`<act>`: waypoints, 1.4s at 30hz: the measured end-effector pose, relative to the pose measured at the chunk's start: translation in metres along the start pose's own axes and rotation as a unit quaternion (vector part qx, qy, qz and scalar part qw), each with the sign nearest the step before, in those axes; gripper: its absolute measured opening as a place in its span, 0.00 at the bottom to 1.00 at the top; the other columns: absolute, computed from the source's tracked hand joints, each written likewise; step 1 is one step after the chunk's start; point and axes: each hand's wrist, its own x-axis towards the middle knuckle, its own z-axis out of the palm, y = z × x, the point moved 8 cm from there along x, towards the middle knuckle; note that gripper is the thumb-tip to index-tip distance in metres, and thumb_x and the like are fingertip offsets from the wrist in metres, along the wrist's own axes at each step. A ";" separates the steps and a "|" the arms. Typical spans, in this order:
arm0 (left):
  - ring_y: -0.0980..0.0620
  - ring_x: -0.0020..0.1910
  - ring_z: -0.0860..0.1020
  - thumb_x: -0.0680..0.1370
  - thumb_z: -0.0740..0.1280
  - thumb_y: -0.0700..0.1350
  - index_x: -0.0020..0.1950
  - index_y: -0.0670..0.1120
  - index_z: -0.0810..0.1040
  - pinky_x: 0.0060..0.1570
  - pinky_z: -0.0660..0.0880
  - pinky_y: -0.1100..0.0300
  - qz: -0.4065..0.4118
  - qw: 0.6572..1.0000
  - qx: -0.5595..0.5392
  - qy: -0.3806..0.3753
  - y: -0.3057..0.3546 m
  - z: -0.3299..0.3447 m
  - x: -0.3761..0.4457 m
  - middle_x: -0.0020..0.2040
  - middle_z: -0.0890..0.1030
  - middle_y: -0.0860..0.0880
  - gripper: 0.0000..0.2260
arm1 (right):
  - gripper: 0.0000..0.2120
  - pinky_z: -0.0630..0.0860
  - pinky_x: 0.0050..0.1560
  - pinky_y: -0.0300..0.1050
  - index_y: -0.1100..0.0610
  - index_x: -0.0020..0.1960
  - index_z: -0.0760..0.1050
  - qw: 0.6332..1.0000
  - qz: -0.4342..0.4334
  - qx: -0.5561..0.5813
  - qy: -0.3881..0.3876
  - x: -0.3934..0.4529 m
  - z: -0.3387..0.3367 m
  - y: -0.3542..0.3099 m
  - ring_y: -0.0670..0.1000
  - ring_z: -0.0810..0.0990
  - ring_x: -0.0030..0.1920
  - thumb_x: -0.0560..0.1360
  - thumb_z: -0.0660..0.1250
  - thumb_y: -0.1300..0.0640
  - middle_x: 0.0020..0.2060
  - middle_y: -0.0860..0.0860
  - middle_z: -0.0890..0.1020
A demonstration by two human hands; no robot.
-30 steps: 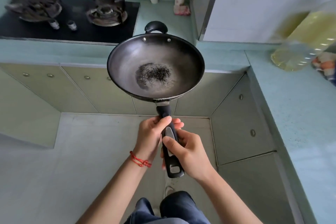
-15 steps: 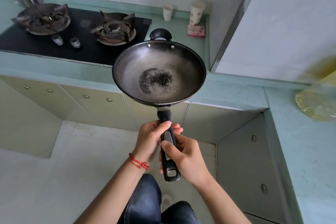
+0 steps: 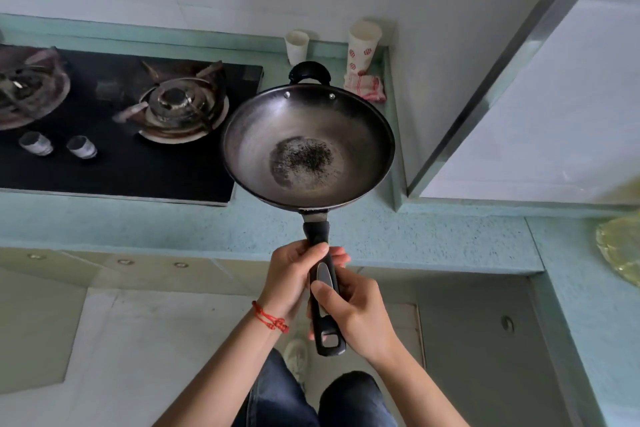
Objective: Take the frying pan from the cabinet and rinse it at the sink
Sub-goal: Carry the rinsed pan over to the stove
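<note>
Teal desk (image 3: 398, 236) ahead; both hands' fingers (image 3: 322, 291) clench frying pan (image 3: 308, 152) handle. Carry step; sink unseen, probably toward 3 o'clock.

Dark frying pan (image 3: 308, 152), held level above the counter edge, centre seemingly scorched.

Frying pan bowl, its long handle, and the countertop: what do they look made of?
Frying pan bowl: dark metal, likely steel, dull sheen, rivets, dark speckled patch at centre. Long handle: matte black plastic by its look, with a grey inset; both hands grip it. Countertop: pale green speckled stone or composite, matte.
</note>
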 end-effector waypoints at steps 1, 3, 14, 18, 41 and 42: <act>0.48 0.37 0.84 0.75 0.60 0.35 0.42 0.34 0.80 0.38 0.79 0.61 -0.003 1.000 0.002 -0.001 0.003 0.000 0.010 0.35 0.85 0.42 0.09 | 0.15 0.71 0.30 0.64 0.62 0.34 0.69 1.000 0.004 0.001 0.000 0.009 -0.001 -0.002 0.56 0.71 0.29 0.68 0.66 0.50 0.29 0.61 0.73; 0.48 0.37 0.84 0.75 0.60 0.35 0.42 0.35 0.80 0.40 0.80 0.61 -0.003 1.000 0.006 -0.001 0.009 0.001 0.027 0.35 0.85 0.42 0.09 | 0.15 0.71 0.30 0.62 0.63 0.35 0.69 1.000 0.006 0.006 -0.006 0.026 -0.004 -0.005 0.56 0.72 0.29 0.68 0.66 0.50 0.29 0.62 0.74; 0.47 0.37 0.84 0.75 0.61 0.34 0.41 0.34 0.80 0.40 0.80 0.60 -0.021 0.999 -0.017 0.037 0.011 0.014 0.093 0.34 0.84 0.41 0.09 | 0.20 0.71 0.30 0.62 0.67 0.39 0.68 0.999 0.033 -0.010 -0.026 0.094 -0.030 0.005 0.55 0.72 0.30 0.68 0.65 0.48 0.30 0.65 0.73; 0.48 0.35 0.83 0.75 0.61 0.33 0.41 0.33 0.79 0.38 0.80 0.61 -0.021 0.998 -0.023 0.049 0.010 0.020 0.110 0.32 0.84 0.42 0.09 | 0.20 0.72 0.31 0.62 0.67 0.39 0.69 0.999 0.031 -0.019 -0.031 0.111 -0.041 0.005 0.55 0.73 0.30 0.67 0.65 0.48 0.32 0.73 0.74; 0.50 0.33 0.83 0.75 0.63 0.35 0.40 0.36 0.78 0.35 0.79 0.60 -0.038 0.996 0.050 0.071 -0.019 0.043 0.157 0.31 0.83 0.47 0.06 | 0.05 0.75 0.28 0.43 0.58 0.41 0.73 0.994 0.068 0.002 -0.088 0.140 -0.095 0.028 0.55 0.78 0.25 0.75 0.64 0.57 0.30 0.55 0.80; 0.49 0.33 0.82 0.75 0.63 0.36 0.39 0.37 0.78 0.35 0.78 0.60 -0.039 0.995 0.055 0.076 -0.021 0.043 0.158 0.31 0.83 0.47 0.06 | 0.06 0.75 0.28 0.43 0.59 0.42 0.74 0.994 0.070 0.006 -0.087 0.140 -0.096 0.027 0.55 0.78 0.25 0.74 0.65 0.57 0.30 0.55 0.80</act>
